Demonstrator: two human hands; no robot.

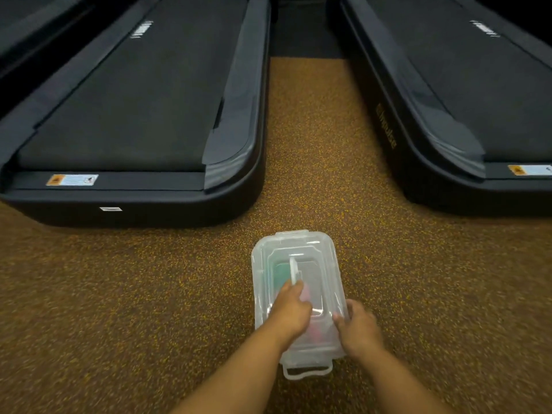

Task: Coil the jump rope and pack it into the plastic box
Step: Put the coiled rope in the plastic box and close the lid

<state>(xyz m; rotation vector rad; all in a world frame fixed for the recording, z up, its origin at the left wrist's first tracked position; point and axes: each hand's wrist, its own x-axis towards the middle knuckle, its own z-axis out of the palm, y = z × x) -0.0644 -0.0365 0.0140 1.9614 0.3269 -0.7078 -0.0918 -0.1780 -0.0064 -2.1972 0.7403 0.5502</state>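
A speckled brown-and-yellow rubber floor (313, 162) is filling the lower part of the view, running up as a strip between two black treadmills. The left treadmill (134, 115) is showing its dark belt, grey side rails and a warning sticker (72, 179) on its near end; the right treadmill (466, 109) is carrying gold lettering along its side and a similar sticker at its near end. Farther back the room is lying in darkness.

The clear plastic box (298, 294) is sitting on the floor in front of the treadmills' near ends, lid on, with a latch tab (307, 372) sticking out at its near end. Blurred green and pink shapes are showing through the lid; whether they are the jump rope cannot be told.

The left hand (291, 312) is resting on the lid, fingers pinching the white handle (294, 270) on top. The right hand (358, 327) is touching the box's near right edge, fingers curled loosely against it, partly spread.
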